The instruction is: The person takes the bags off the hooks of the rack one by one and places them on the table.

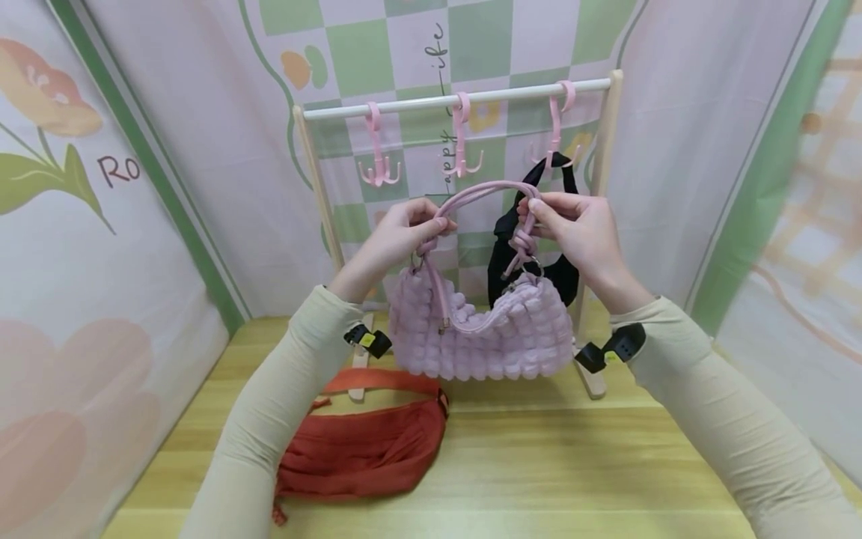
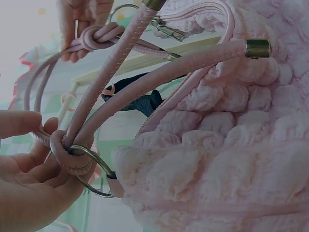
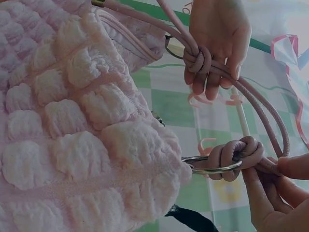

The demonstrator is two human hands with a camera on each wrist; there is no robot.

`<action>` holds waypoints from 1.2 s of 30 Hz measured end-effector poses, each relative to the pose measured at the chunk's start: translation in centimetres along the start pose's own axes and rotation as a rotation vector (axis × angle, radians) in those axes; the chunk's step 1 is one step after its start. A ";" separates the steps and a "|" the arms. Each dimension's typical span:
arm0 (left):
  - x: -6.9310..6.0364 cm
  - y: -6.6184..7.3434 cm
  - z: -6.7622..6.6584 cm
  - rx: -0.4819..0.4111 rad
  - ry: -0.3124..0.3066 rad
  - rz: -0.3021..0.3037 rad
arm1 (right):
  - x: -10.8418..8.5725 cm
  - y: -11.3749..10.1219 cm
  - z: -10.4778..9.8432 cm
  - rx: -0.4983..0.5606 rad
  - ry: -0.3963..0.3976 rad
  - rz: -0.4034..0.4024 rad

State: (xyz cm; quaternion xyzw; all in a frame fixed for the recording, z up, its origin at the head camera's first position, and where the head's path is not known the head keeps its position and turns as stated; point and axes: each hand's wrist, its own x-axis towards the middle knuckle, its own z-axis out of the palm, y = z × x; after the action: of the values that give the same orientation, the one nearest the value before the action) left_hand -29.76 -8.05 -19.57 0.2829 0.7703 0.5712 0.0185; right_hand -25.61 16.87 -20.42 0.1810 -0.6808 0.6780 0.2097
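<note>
A puffy pink handbag (image 1: 481, 329) hangs in the air by its corded handle (image 1: 488, 187), held between both hands. On the handle's left side my left hand (image 1: 411, 228) pinches the cord just above its knot (image 2: 72, 152). My right hand (image 1: 575, 224) grips the opposite side near the other knot (image 3: 236, 157), thumb against fingers. Metal rings (image 3: 212, 166) join the knots to the bag. Behind it, a black bag (image 1: 501, 254) hangs from the right pink hook (image 1: 555, 123), partly hidden by the pink bag and my right hand.
A wooden rack with a white rail (image 1: 417, 104) stands at the back. The left hook (image 1: 378, 150) and middle hook (image 1: 461, 138) hang from it, carrying no bags. An orange-red bag (image 1: 367, 449) lies on the wooden tabletop (image 1: 539, 464), front left. Printed fabric walls surround the table.
</note>
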 end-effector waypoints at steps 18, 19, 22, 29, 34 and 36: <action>-0.5 -0.1 0.3 -0.024 0.003 -0.010 | -0.1 1.3 -0.7 -0.172 -0.014 0.008; -0.6 -0.1 0.4 -0.031 0.005 -0.010 | -0.1 1.4 -0.8 -0.176 -0.016 0.013; -0.6 -0.1 0.5 -0.049 0.010 0.000 | -0.1 1.6 -1.0 -0.175 -0.039 0.037; -0.7 -0.1 0.8 -0.104 0.046 -0.001 | 0.1 2.0 -1.1 -0.190 -0.133 0.067; -1.0 0.2 0.9 -0.131 0.070 -0.016 | 0.0 2.3 -1.1 -0.154 -0.155 0.071; -1.1 0.3 1.0 -0.141 0.081 -0.016 | -0.1 2.3 -1.2 -0.107 -0.178 0.073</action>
State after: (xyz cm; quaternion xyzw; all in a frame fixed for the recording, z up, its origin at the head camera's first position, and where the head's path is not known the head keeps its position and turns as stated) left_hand -28.39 -7.64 -20.00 0.2513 0.7305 0.6349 0.0119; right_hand -26.69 18.07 -22.44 0.2040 -0.7380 0.6293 0.1328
